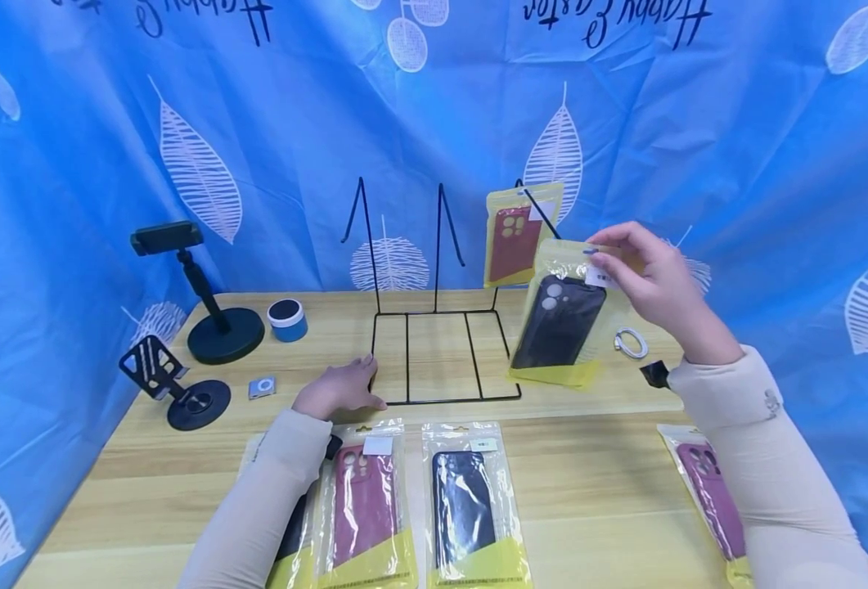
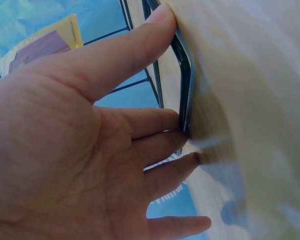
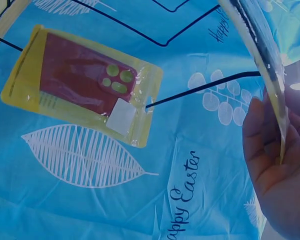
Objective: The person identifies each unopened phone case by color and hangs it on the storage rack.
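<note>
Above the wooden table (image 1: 595,491), right hand (image 1: 650,282) pinches the light, floppy, slippery clear-and-yellow bagged black phone case (image 1: 560,323) by its top; left hand (image 1: 339,389) lies flat, steadying the black wire rack (image 1: 441,360).

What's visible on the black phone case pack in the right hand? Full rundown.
The packaged black phone case is a dark case with camera cutouts near its top, sealed in a clear glossy bag with yellow edging and a white label. The right hand pinches its top edge and holds it in the air, tilted, above the table beside the wire rack. Nothing else touches it.
</note>
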A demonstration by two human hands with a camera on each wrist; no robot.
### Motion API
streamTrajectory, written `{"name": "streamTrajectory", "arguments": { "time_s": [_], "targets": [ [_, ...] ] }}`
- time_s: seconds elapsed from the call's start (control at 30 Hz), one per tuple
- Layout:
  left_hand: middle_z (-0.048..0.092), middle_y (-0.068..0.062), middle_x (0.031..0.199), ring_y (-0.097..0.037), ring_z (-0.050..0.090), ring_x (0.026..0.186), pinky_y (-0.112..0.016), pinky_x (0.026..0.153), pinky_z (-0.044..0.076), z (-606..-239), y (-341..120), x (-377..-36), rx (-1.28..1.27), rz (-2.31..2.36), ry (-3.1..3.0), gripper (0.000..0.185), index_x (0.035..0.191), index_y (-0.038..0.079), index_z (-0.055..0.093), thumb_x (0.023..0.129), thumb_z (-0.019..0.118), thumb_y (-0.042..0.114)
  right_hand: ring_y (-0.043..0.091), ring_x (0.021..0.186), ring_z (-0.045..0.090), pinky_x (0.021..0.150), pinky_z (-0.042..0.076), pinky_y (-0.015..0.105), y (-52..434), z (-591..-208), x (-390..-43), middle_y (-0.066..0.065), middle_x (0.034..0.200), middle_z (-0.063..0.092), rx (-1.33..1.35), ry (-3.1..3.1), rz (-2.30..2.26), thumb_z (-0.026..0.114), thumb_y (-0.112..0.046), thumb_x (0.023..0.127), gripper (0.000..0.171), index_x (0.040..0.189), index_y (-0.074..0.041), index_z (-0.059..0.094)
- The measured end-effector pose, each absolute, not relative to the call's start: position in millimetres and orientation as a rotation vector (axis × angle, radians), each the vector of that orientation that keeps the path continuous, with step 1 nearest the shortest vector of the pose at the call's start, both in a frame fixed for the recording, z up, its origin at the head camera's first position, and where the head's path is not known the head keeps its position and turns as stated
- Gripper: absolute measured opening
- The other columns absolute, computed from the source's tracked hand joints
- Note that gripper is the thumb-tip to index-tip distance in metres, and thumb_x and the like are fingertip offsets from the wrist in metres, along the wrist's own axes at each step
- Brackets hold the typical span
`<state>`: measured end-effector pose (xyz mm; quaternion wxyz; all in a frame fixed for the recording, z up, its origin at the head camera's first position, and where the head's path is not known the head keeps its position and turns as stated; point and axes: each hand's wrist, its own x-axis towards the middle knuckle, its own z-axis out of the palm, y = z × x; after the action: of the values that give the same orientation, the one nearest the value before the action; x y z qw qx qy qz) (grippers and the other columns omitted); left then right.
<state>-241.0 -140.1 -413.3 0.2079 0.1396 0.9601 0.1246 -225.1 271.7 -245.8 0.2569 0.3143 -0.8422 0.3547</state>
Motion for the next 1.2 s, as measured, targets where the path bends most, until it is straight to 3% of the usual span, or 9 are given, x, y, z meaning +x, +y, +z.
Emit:
{"name": "streamTrajectory", "arguments": {
  "time_s": [0.17,0.33,0.43,0.53,0.67,0.77,1.2],
  "targets": [
    [0.016,-0.021,0.164,-0.040,0.017,0.152,-0.069,0.118,0.015,-412.9,-140.4,-240.8,0.381,0.347,2.667,0.089,0.155,-0.003,0.023,0.093,0.067,0.041,-0.008,0.094,0.060,0.081,0.047,0.006,264.9,-243.8,-238.1,-0.008,0.109,0.064,0.881,-2.320,0.913,0.053,-0.001,0.100,0.018,0.117,0.003,0.058],
    [0.015,-0.021,0.165,-0.040,0.017,0.152,-0.068,0.118,0.015,-414.3,-140.8,-242.7,0.380,0.349,2.666,0.089,0.156,-0.002,0.022,0.093,0.067,0.042,-0.012,0.092,0.055,0.078,0.045,0.007,260.2,-243.7,-253.2,0.012,0.109,0.066,0.858,-2.375,0.860,0.054,-0.003,0.100,0.019,0.118,0.002,0.055],
    [0.016,-0.021,0.164,-0.040,0.017,0.152,-0.068,0.118,0.016,-414.8,-141.1,-242.8,0.380,0.352,2.669,0.089,0.156,-0.002,0.023,0.092,0.067,0.042,-0.010,0.092,0.057,0.075,0.044,0.009,255.9,-243.9,-263.9,0.013,0.108,0.066,0.816,-2.412,0.855,0.054,-0.006,0.101,0.018,0.117,0.001,0.055],
    [0.016,-0.021,0.164,-0.040,0.017,0.152,-0.068,0.118,0.016,-414.7,-141.2,-242.6,0.380,0.347,2.670,0.089,0.156,-0.002,0.023,0.093,0.067,0.042,0.006,0.099,0.064,0.076,0.047,0.017,250.4,-243.2,-274.3,0.013,0.110,0.067,0.733,-2.460,0.867,0.054,-0.012,0.102,0.018,0.116,-0.001,0.055],
    [0.016,-0.021,0.165,-0.039,0.017,0.152,-0.067,0.118,0.017,-413.2,-140.5,-241.6,0.378,0.342,2.666,0.088,0.156,-0.002,0.022,0.093,0.066,0.042,0.031,0.112,0.064,0.094,0.050,0.039,244.2,-241.8,-290.5,0.016,0.117,0.068,0.610,-2.503,0.894,0.054,-0.021,0.103,0.023,0.116,-0.002,0.054],
    [0.016,-0.022,0.164,-0.041,0.018,0.151,-0.067,0.118,0.017,-411.2,-139.3,-241.0,0.384,0.341,2.666,0.089,0.155,-0.003,0.023,0.093,0.067,0.041,0.036,0.120,0.061,0.105,0.043,0.052,241.2,-241.4,-302.9,0.017,0.121,0.068,0.539,-2.504,0.901,0.055,-0.027,0.102,0.028,0.116,-0.003,0.055],
    [0.015,-0.020,0.165,-0.039,0.017,0.152,-0.066,0.119,0.017,-411.1,-140.1,-240.2,0.376,0.325,2.661,0.089,0.156,-0.002,0.021,0.094,0.066,0.042,0.032,0.123,0.059,0.105,0.042,0.051,230.0,-241.7,-338.0,0.015,0.124,0.068,0.365,-2.494,0.872,0.057,-0.034,0.101,0.031,0.113,-0.005,0.059]
  ]
}}
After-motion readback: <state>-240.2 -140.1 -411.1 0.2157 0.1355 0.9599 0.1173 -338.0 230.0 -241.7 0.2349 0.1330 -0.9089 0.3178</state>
